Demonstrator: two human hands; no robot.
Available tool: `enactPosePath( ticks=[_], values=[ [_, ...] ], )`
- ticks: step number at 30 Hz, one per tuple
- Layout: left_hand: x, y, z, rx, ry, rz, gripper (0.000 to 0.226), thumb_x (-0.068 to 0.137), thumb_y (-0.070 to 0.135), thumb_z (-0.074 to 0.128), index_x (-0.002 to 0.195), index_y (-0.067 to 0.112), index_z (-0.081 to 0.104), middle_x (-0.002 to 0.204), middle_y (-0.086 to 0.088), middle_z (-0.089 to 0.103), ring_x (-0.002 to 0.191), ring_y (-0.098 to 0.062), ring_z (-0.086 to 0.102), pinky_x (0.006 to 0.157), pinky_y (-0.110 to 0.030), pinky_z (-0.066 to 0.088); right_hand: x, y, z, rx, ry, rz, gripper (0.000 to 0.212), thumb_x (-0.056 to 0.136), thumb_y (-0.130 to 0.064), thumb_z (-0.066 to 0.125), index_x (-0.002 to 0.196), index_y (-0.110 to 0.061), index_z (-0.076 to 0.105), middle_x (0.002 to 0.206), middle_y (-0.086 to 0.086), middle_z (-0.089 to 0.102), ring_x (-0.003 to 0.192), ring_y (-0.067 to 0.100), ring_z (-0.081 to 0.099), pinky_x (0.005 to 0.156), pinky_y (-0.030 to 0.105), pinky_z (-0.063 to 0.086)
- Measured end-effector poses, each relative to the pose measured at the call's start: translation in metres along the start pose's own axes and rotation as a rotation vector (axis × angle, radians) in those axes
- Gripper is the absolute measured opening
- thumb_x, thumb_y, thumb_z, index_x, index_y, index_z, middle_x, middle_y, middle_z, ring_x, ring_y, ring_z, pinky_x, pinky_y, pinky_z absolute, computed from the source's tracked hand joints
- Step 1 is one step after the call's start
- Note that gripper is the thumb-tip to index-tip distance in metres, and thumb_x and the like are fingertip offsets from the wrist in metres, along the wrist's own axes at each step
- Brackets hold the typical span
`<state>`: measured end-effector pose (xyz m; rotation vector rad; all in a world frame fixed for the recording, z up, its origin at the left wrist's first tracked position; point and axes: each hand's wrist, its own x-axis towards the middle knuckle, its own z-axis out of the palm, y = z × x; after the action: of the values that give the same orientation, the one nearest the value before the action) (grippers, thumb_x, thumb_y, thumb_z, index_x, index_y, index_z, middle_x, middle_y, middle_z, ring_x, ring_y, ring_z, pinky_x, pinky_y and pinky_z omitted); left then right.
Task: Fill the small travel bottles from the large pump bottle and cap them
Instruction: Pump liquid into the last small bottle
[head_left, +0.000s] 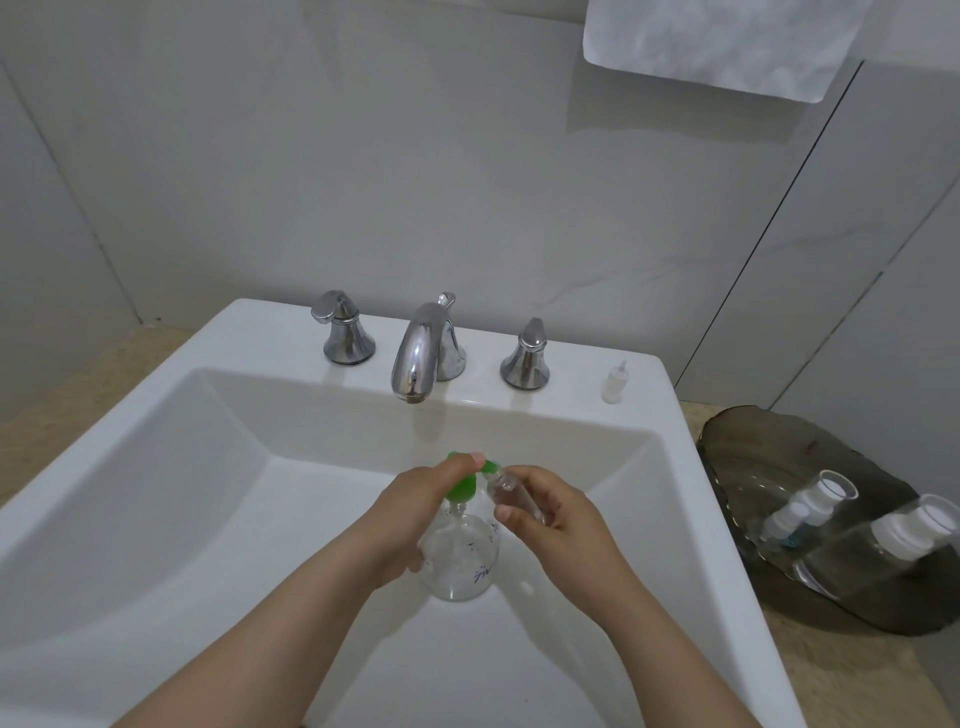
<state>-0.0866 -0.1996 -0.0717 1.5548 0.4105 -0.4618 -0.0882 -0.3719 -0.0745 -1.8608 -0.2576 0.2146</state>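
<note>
Filling: my left hand (421, 501) curls over the green plastic pump (460, 489), my right hand (550, 514) grips the small clear travel bottle (511, 493) at its nozzle; next, I reckon, steady pumps.

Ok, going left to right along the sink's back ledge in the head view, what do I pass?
left tap handle → spout → right tap handle → small nozzle cap → then, off the sink, the glass tray.
</note>
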Motion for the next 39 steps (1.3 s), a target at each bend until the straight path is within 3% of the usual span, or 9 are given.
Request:
enactPosePath(
  ticks=[5,12,19,22,26,29,34,39],
  values=[
    [0.0012,-0.0010,-0.0014,0.012,-0.008,-0.021,0.086,0.048,0.080,0.062,0.118,0.032,0.066,0.128,0.004,0.061,0.119,-0.030,0.056,0.101,-0.053,0.044,0.0005,-0.0001,0.0005,0.014,0.001,0.000,0.023,0.091,-0.010,0.063,0.105,-0.027,0.066,0.103,-0.018,0.069,0.102,0.002,0.063,0.096,0.034,0.051],
    [-0.0017,0.0004,-0.0011,0.002,-0.028,-0.036,0.099,0.044,0.087,0.063,0.128,0.035,0.060,0.139,0.006,0.054,0.128,-0.031,0.050,0.095,-0.054,0.039,0.0011,-0.0004,0.0004,0.036,0.005,-0.007,0.023,0.091,-0.011,0.063,0.108,-0.027,0.066,0.105,-0.017,0.070,0.104,0.004,0.063,0.099,0.042,0.049],
    [-0.0011,0.0011,-0.0024,-0.005,-0.033,-0.030,0.096,0.043,0.083,0.066,0.126,0.034,0.063,0.136,0.004,0.055,0.127,-0.032,0.051,0.107,-0.060,0.037,0.0013,0.0002,0.0008,0.048,0.009,-0.002,0.025,0.090,-0.011,0.064,0.107,-0.029,0.066,0.105,-0.017,0.070,0.104,0.004,0.063,0.099,0.040,0.049],
    [-0.0012,0.0014,-0.0018,-0.007,-0.027,-0.020,0.089,0.047,0.078,0.065,0.123,0.033,0.065,0.131,0.003,0.057,0.125,-0.031,0.051,0.104,-0.057,0.038,0.0013,0.0011,0.0006,0.050,0.011,-0.005,0.025,0.090,-0.010,0.064,0.107,-0.028,0.066,0.104,-0.018,0.070,0.104,0.003,0.063,0.098,0.035,0.050],
    [-0.0017,0.0015,-0.0021,-0.008,-0.029,0.009,0.067,0.062,0.070,0.059,0.114,0.029,0.069,0.115,0.003,0.059,0.101,-0.026,0.053,0.082,-0.044,0.040,0.0005,0.0014,0.0002,0.038,-0.005,-0.012,0.024,0.090,-0.008,0.063,0.109,-0.023,0.066,0.102,-0.019,0.069,0.101,-0.001,0.063,0.092,0.025,0.051],
    [-0.0019,0.0014,-0.0024,0.000,-0.027,0.013,0.062,0.063,0.069,0.058,0.110,0.030,0.070,0.112,0.004,0.059,0.095,-0.024,0.052,0.074,-0.037,0.040,0.0004,0.0013,-0.0003,0.030,0.000,-0.014,0.023,0.090,-0.008,0.063,0.108,-0.023,0.066,0.101,-0.018,0.069,0.100,0.000,0.063,0.092,0.025,0.052],
    [-0.0025,0.0017,-0.0027,0.010,-0.032,-0.004,0.065,0.062,0.072,0.059,0.114,0.033,0.069,0.123,0.004,0.061,0.115,-0.027,0.056,0.097,-0.049,0.044,0.0010,0.0030,-0.0009,0.048,-0.007,-0.011,0.023,0.091,-0.007,0.062,0.107,-0.023,0.067,0.101,-0.018,0.069,0.099,0.000,0.063,0.091,0.025,0.052],
    [-0.0017,0.0017,-0.0026,0.003,-0.032,-0.020,0.077,0.064,0.077,0.061,0.127,0.031,0.059,0.136,0.004,0.054,0.128,-0.031,0.048,0.089,-0.048,0.037,0.0022,0.0055,-0.0050,0.065,0.033,0.015,0.023,0.090,-0.009,0.063,0.101,-0.029,0.066,0.099,-0.019,0.069,0.098,0.003,0.063,0.093,0.033,0.052]
  ],
)
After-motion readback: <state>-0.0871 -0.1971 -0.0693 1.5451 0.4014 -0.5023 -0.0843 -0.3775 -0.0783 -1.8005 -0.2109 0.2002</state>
